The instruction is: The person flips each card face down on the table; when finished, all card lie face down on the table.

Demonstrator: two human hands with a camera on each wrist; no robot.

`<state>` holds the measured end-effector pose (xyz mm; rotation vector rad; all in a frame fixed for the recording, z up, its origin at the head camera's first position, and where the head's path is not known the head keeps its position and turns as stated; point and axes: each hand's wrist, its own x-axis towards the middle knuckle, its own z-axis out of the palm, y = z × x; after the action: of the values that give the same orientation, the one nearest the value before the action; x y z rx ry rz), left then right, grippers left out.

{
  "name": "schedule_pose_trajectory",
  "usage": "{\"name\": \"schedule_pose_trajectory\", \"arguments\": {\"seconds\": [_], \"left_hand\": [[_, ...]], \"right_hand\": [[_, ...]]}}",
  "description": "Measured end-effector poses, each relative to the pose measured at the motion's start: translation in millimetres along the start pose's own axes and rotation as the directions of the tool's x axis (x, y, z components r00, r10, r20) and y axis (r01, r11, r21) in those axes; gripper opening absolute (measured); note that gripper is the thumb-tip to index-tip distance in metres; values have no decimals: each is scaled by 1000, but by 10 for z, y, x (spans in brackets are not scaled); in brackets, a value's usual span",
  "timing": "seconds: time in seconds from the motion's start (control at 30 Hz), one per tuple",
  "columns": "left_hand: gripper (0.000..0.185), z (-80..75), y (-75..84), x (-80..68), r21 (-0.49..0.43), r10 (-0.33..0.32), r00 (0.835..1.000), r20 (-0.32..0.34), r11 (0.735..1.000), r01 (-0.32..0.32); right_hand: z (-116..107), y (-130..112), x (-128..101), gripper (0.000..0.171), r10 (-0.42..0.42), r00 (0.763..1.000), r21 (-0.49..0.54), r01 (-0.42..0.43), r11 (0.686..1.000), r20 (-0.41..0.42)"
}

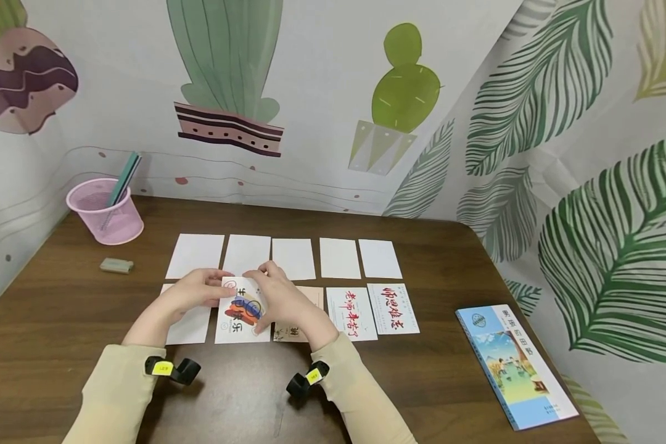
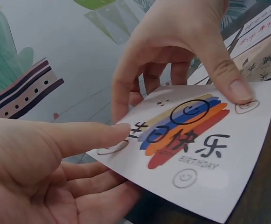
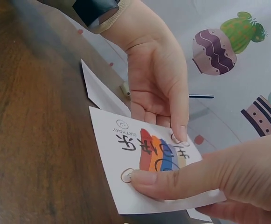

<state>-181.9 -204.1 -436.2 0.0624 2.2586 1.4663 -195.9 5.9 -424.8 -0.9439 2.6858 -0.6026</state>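
Note:
A white birthday card (image 1: 227, 317) with rainbow brush strokes and black lettering is held between both hands, raised a little off the table in the wrist views. My left hand (image 1: 197, 288) pinches its left edge, thumb on the printed face and fingers beneath. At the opposite edge my right hand (image 1: 285, 299) grips it, the thumb lying over a small drawn smiley in the left wrist view. Just left of it lies a blank white card (image 1: 191, 327), partly behind my left hand. A beige printed card (image 1: 313, 295) is half hidden by my right hand.
Behind the hands runs a row of several blank white cards (image 1: 293, 259). Two cards with red lettering (image 1: 352, 314) lie to the right. A pink mesh pen cup (image 1: 108, 213) and a small eraser-like block (image 1: 116, 265) stand at left; a blue-and-white book (image 1: 516, 367) lies far right.

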Motion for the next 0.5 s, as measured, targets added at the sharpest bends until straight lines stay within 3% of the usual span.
{"name": "schedule_pose_trajectory", "arguments": {"seconds": [0.23, 0.5], "left_hand": [[53, 7, -53, 33, -107, 56, 995, 88, 993, -47], [57, -14, -54, 43, -210, 84, 987, 140, 976, -53]], "right_hand": [[-40, -5, 15, 101, -14, 998, 1, 15, 1000, -69], [-96, 42, 19, 96, 46, 993, 26, -43, 999, -106]]}}
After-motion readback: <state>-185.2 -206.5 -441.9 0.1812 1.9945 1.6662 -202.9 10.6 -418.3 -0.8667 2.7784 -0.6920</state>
